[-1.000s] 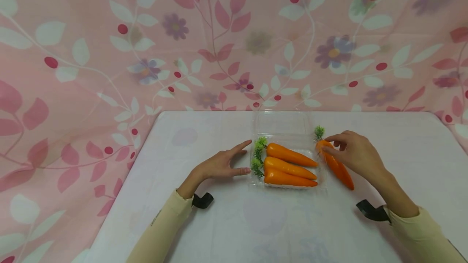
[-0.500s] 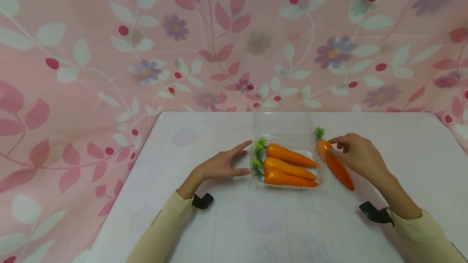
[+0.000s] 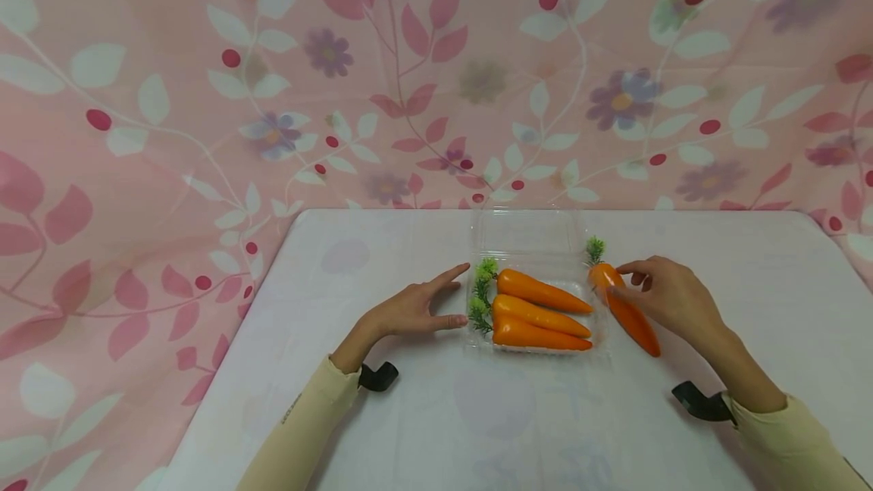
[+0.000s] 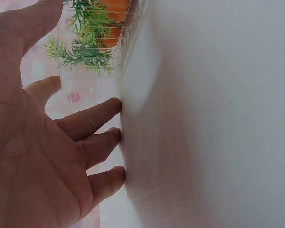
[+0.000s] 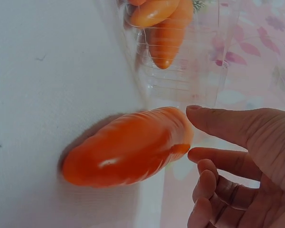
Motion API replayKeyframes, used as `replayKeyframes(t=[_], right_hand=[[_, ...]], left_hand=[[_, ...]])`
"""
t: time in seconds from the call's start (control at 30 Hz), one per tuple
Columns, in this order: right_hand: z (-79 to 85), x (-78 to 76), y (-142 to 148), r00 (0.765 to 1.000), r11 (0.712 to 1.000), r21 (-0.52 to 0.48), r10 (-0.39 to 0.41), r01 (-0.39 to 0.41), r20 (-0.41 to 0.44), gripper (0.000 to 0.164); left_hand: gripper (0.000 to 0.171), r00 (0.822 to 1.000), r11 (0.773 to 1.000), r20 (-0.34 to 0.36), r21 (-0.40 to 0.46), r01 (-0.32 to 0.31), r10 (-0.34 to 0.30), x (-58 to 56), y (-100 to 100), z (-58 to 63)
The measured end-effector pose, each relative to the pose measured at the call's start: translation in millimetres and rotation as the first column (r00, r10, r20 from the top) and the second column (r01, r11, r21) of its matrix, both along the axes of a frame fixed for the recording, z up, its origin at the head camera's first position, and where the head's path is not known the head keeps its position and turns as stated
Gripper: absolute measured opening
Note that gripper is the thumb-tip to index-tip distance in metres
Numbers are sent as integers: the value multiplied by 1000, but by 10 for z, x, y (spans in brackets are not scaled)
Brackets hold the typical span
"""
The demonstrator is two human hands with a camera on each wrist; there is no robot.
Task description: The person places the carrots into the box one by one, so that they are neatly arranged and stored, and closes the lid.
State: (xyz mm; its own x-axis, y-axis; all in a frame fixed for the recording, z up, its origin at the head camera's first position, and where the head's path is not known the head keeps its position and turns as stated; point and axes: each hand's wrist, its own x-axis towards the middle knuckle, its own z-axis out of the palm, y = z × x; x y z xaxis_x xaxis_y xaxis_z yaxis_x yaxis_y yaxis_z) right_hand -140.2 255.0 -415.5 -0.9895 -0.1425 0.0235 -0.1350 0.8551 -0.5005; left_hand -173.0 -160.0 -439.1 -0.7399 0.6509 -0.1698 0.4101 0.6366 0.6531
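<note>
Fingers (image 4: 92, 119) of the left hand (image 3: 409, 309) are spread and hold nothing, just left of the clear box (image 3: 566, 281); contact with its wall cannot be told. Inside the box, three carrots (image 3: 542, 315) lie side by side, leafy tops (image 3: 480, 308) leftward. Behind the box lies its opened lid (image 3: 528, 232). Just right of the box, a loose carrot (image 3: 630, 318) rests on the table (image 3: 382, 415). Farther right, the right hand (image 3: 671, 294) has thumb and index finger parted at that carrot's leafy end; whether they touch it is unclear.
</note>
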Motion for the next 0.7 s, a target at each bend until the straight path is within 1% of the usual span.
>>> replayKeyframes(t=[0.2, 0.5, 0.7], right_hand=[[-25, 1, -6, 999, 1000, 8, -10, 10, 33, 50], [-63, -14, 5, 997, 999, 36, -26, 23, 68, 55], [-69, -27, 9, 995, 999, 36, -26, 23, 95, 59]], left_hand=[[90, 1000, 1000, 4, 2, 5, -5, 0, 0, 1], [90, 1000, 1000, 6, 1, 5, -5, -1, 3, 14], [89, 1000, 1000, 6, -11, -5, 5, 2, 7, 13]])
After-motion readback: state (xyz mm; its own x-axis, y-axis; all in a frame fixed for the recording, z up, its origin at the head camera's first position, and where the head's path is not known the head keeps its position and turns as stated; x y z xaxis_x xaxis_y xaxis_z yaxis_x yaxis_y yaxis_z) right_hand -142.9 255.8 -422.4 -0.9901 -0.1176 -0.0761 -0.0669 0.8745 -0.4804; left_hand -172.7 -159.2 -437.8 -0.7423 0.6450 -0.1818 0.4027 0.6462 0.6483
